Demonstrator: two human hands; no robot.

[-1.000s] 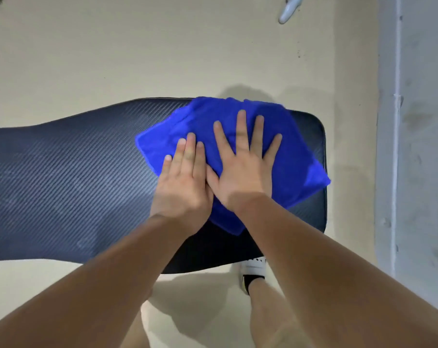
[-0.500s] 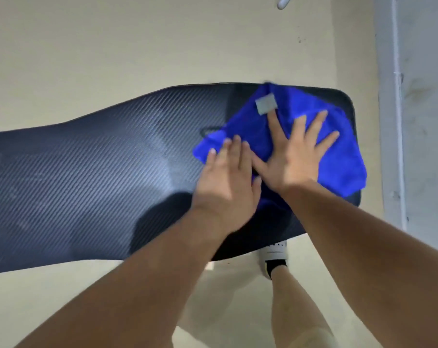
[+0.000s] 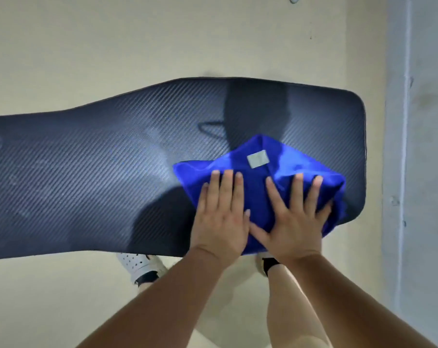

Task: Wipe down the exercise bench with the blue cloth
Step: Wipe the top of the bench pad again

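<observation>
Blue cloth (image 3: 255, 195) bunched at right end of exercise bench (image 3: 87, 184), toward its near edge, pressed flat under left hand (image 3: 219, 222) and right hand (image 3: 292, 222), fingers straight, side by side. Bench long axis left-right, most of it lying leftward of the hands, left hand nearer. Grey tag (image 3: 257, 159) on cloth, nothing readable.
</observation>
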